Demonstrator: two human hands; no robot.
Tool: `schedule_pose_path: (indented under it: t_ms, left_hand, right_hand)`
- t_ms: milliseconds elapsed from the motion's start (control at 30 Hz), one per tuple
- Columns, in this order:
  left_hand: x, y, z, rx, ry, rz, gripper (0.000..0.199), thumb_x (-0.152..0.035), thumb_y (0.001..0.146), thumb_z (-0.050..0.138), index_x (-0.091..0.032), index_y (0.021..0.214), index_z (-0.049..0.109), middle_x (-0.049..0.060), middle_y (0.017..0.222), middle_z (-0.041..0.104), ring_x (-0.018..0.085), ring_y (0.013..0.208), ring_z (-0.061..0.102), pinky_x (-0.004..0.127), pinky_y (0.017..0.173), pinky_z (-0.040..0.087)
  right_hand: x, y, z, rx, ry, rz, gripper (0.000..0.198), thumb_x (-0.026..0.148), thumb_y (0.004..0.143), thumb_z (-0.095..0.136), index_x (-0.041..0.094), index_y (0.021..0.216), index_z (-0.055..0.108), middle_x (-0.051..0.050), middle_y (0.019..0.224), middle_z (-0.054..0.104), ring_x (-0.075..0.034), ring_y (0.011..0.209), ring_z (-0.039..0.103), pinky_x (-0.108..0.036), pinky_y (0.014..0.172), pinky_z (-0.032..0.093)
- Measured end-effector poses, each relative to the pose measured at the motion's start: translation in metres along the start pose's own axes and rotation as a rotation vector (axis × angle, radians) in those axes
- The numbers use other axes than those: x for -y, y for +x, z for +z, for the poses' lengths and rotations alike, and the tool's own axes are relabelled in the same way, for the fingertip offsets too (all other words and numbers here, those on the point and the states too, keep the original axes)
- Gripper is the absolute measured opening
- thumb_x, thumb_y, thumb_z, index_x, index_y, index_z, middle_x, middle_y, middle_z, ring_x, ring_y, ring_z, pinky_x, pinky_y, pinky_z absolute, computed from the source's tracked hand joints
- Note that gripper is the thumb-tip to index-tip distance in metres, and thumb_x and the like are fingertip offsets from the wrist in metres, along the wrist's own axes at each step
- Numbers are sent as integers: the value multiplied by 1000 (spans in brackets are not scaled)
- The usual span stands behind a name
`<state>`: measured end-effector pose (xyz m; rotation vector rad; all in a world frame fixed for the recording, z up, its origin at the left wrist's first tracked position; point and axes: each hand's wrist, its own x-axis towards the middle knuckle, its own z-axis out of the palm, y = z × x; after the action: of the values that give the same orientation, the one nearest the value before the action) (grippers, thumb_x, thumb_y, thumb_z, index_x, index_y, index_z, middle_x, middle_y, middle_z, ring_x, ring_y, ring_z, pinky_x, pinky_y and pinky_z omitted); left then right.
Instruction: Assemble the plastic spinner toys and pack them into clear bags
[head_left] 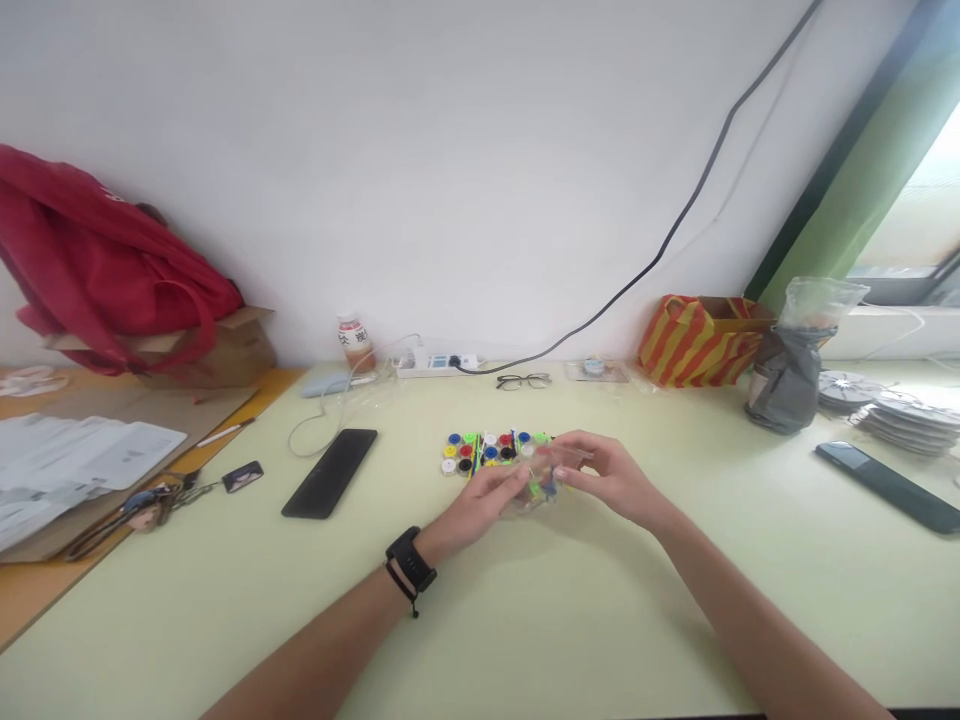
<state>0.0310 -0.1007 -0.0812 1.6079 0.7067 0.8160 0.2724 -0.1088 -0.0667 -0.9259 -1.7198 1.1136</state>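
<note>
White wall (465, 180) behind, plain. Pale green tabletop (570, 600) runs up to it; orange surface (30, 600) at left. Bright window (919, 225) right, green strip (862, 200) beside, maybe curtain, blurry.

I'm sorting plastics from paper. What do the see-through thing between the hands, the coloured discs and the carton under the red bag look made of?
See-through thing: probably glossy plastic, as colours show through; film or stiff, I can't tell.
Coloured discs: likely smooth plastic, by their bright, even colours.
Carton: apparently cardboard, matte brown with a flap.
</note>
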Motion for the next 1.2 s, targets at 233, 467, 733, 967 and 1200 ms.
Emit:
schedule_pose_path:
  t_ms: [233,467,733,967,1200]
  left_hand:
    - [1,7,-2,-196,-18,113,31,-46,92,73,-18,101,82,10,103,77,24,99,67,32,91,52]
    - [10,8,-3,-242,22,119,25,-41,91,76,-17,91,83,8,88,77,20,86,66,30,80,52]
    - [7,5,2,-171,-106,66,16,-29,82,83,-15,85,74,5,84,71,16,79,65,27,75,52]
    - [0,1,4,-79,-165,-6,11,-9,75,71,-16,73,62,-1,73,62,11,70,55,22,68,44]
    - [-4,0,-4,-3,-162,-36,24,-24,77,84,-17,80,62,-1,75,59,11,68,53,22,65,41]
  right_hand:
    - [-1,-2,9,-66,70,67,32,48,91,73,20,78,71,-2,76,64,-17,72,56,-31,68,46]
    - [-5,-1,29,-120,249,125,24,41,80,84,22,91,75,-5,99,70,-22,94,62,-34,82,49]
    - [2,-2,42,-93,271,142,23,41,80,83,20,80,72,-1,79,65,-17,77,55,-31,72,44]
    - [5,-3,48,-41,288,177,12,27,77,75,20,75,65,0,77,64,-16,74,57,-29,71,45]
    - [4,-3,38,-20,252,193,2,21,74,66,21,73,65,2,73,59,-15,70,52,-28,66,42]
